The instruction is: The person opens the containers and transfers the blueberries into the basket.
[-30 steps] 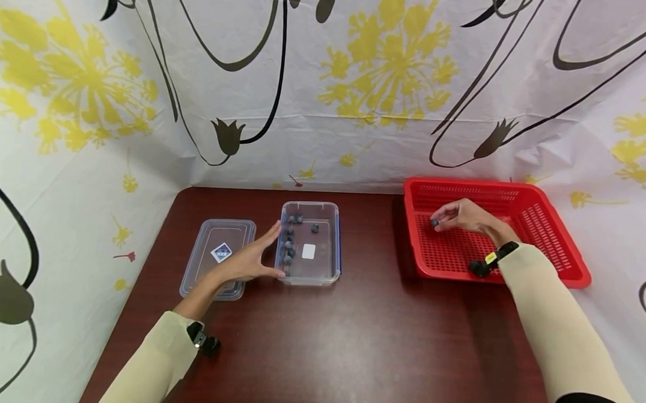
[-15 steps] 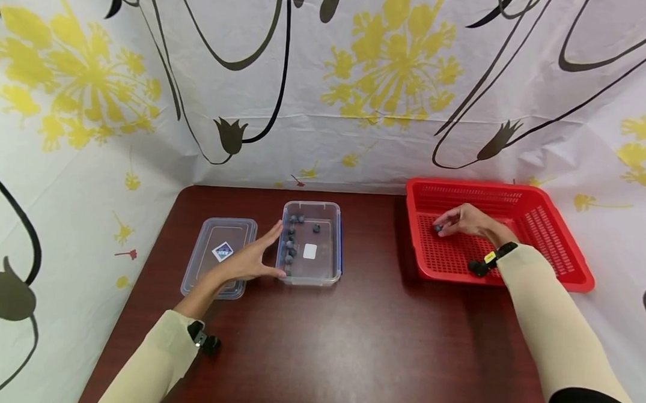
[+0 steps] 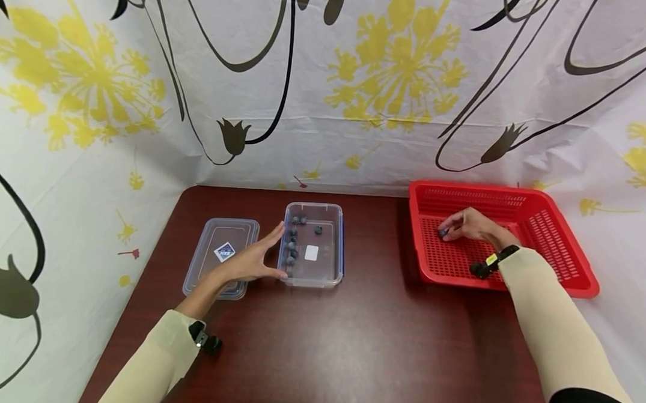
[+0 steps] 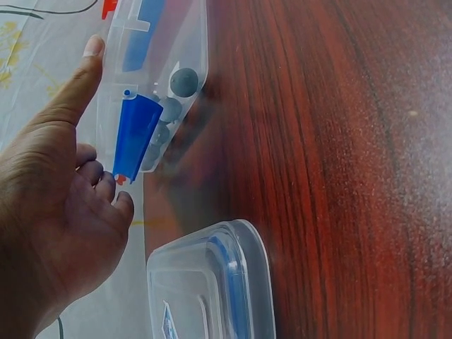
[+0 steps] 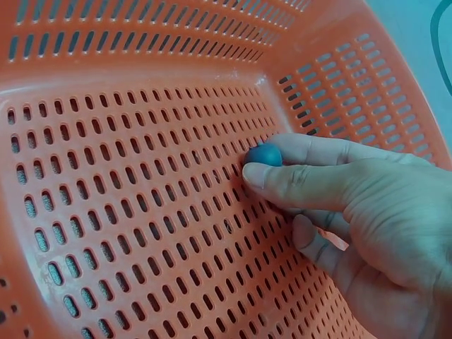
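Observation:
My right hand (image 3: 470, 225) is inside the red perforated basket (image 3: 556, 245), pinching a blueberry (image 5: 265, 153) between thumb and fingertips, close over the basket's floor. At the left of the head view, my left hand (image 3: 251, 262) spreads its thumb and fingers along the left side of a clear plastic container (image 3: 328, 250), fingertips right at its rim. Inside the container, several blueberries (image 3: 292, 254) line the left wall and a single blueberry (image 3: 319, 229) sits apart from them. Blue clips (image 4: 138, 138) on the container hang down in the left wrist view.
The container's clear lid (image 3: 204, 256), with a blue-and-white label, lies flat left of it, partly behind the left hand. Dark reddish wooden table (image 3: 349, 347) spans the space between container and basket. A patterned cloth (image 3: 379, 150) hangs behind and at both sides.
My right hand moves slightly toward the person within the basket, still pinching the blueberry. My left hand stays at the container. The whole head view shifts a little.

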A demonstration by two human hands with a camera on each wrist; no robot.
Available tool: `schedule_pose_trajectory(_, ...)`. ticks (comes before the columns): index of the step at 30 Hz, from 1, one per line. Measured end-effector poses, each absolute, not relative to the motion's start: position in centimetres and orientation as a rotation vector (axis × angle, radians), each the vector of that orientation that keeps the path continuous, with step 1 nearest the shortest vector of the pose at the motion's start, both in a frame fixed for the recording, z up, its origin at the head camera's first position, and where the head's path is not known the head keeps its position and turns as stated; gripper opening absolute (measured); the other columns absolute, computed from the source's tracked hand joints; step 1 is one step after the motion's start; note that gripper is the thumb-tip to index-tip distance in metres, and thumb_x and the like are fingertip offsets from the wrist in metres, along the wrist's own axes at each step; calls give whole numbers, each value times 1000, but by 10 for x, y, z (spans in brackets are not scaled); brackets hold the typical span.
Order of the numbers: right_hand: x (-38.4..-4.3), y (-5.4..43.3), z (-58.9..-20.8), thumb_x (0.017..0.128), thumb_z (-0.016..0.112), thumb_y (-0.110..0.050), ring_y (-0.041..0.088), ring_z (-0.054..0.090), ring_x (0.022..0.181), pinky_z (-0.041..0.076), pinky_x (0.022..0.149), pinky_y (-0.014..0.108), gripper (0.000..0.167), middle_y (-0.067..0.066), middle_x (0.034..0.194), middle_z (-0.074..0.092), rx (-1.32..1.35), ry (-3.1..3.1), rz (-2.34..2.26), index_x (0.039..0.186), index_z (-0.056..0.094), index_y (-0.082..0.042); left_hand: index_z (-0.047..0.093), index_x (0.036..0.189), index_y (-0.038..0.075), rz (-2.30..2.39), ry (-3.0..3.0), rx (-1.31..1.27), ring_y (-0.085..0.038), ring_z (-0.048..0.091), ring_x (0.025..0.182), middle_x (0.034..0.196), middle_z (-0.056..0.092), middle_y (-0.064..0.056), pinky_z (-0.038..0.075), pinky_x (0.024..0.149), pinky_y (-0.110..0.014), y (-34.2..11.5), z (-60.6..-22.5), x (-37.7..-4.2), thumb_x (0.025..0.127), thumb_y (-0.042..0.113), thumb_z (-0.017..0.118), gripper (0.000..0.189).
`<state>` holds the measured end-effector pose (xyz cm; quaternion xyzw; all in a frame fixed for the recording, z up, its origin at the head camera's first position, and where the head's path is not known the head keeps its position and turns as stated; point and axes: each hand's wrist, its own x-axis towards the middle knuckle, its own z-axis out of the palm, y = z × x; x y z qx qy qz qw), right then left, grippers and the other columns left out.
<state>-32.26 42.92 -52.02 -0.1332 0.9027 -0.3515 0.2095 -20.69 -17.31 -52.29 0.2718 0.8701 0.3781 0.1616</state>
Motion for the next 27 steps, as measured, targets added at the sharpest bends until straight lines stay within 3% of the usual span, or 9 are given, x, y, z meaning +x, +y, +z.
schedule_pose_trajectory(7,-319,431,-518,85,88,-3,10,71,82,56,70,19,35,18,99,80,-351,2509,-994,116,77,8,6,170,6,1092,2467,776,-35,11,162,178,-5,-4,23,128,-60,-171,-520,-206,87,35,89,121)
schedule_pose_trajectory(14,-318,433,-513,86,88,-5,9,71,87,57,74,17,41,22,111,78,-352,2513,-1006,121,74,9,5,170,6,1082,2473,784,-35,11,163,178,-7,-3,23,128,-60,-169,-518,-207,88,33,89,121)
schedule_pose_trajectory(22,-316,426,-492,85,90,-11,10,73,87,56,73,17,46,21,109,78,-369,2587,-991,125,74,6,4,169,1,1085,2469,823,-36,2,164,178,-8,-11,15,129,-62,-168,-515,-209,86,30,91,123)
schedule_pose_trajectory(27,-314,418,-474,87,89,-15,13,74,92,56,75,14,44,24,112,77,-444,2648,-1001,124,75,5,6,169,0,1061,2460,820,-38,2,164,178,-7,-12,17,128,-66,-169,-514,-210,87,32,90,122)
